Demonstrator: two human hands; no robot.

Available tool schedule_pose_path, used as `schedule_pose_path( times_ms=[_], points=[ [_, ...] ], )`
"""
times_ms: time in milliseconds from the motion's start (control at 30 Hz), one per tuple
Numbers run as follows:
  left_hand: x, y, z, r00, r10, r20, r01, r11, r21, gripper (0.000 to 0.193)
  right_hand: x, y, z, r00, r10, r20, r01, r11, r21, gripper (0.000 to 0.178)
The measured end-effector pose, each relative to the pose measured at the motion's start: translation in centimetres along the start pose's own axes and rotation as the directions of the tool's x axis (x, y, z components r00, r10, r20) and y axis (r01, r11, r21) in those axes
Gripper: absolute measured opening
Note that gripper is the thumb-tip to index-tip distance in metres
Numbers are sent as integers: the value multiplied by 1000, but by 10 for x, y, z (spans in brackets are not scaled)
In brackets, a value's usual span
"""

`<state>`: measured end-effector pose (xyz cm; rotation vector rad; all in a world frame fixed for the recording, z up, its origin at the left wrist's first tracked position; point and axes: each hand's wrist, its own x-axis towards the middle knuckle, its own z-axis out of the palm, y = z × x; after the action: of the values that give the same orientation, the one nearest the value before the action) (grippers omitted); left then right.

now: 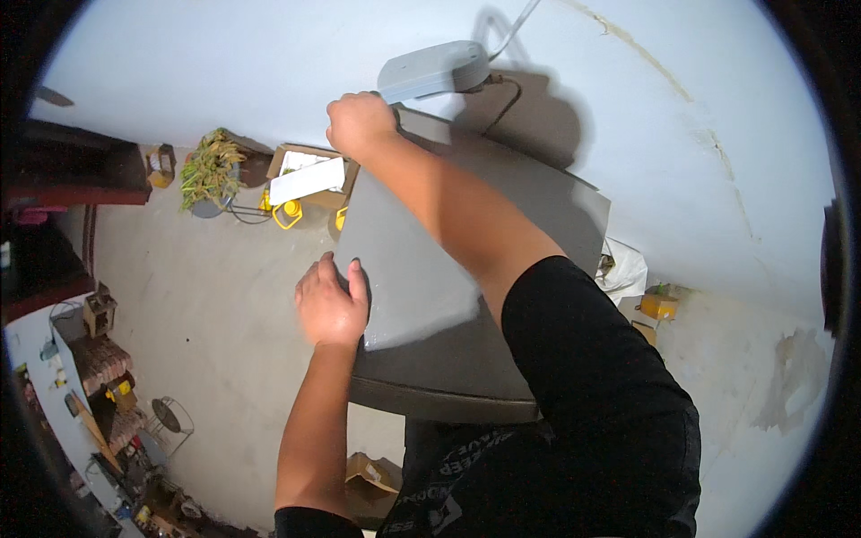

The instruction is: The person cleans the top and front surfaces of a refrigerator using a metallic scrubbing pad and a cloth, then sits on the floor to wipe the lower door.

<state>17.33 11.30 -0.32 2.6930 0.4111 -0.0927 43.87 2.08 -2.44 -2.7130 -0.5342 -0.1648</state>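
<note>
From the head camera, looking steeply down, you have a large grey panel in front of your chest, its broad face turned up toward you and its far end close against the pale wall. Your left hand lies on the panel's left edge with the fingers wrapped over the rim and the thumb on top, gripping that edge. Your right hand is up at the far corner, clenched into a fist around the top edge, just beside a grey plastic box fixed to the wall with a cable running from it; whether the fist touches the box cannot be told. The panel's long axis seems to run from your body away toward the wall, tilting up at the far end, with the curved near edge nearest your waist. It looks rigid and flat, probably fairly heavy for its size, and the smooth face shows a sheen near your left hand, so it may be slippery there; the edges, where you already hold it, look like the safest purchase, one hand low on the side and one high at the corner. Well below on the concrete floor sit a potted plant, an open cardboard box with yellow items beside it, and clutter at lower left.
</note>
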Motion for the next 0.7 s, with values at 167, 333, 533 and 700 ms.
schedule_pose_path(
  times_ms=[167, 333, 533, 700],
  points=[
    [-2, -12, 7, 999, -5, -39, 4, 1000, -27, 50, -52, -23, -6, 990, -141, 5, 137, 966, 220, 17],
    [0, -8, 6, 1000, -2, -4, 2, 998, -67, 49, -90, 28, -21, 940, -211, -267, 266, 945, 191, 14],
    [0, -5, 5, 1000, -7, -2, 7, 999, -33, 48, -33, 51, -27, 988, -80, -130, 99, 985, 143, 13],
    [5, -3, 10, 1000, 20, 6, -19, 998, -65, 49, -12, 45, -30, 997, 26, -68, -15, 988, 152, 18]
  ],
)
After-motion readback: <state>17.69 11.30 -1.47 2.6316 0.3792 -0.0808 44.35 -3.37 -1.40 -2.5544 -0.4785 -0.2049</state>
